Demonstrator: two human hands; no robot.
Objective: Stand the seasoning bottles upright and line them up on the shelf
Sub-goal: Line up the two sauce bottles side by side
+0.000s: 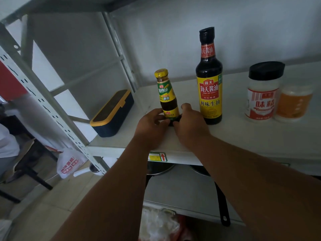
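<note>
Left hand (150, 121) and right hand (188, 121) cupped base of small yellow-capped sauce bottle (167, 93), fingers curled around it from both sides. Bottle stood upright on white shelf (243, 136), just left of tall soy sauce bottle (209, 79). Black-lidded white jar (262, 94) and orange jar (293, 103) stood further right of soy sauce; dark box with yellow trim (112, 113) far left.

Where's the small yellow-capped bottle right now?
The small bottle stands upright on the shelf, held at its base by the left hand and right hand, between the blue box and the tall soy bottle.
</note>
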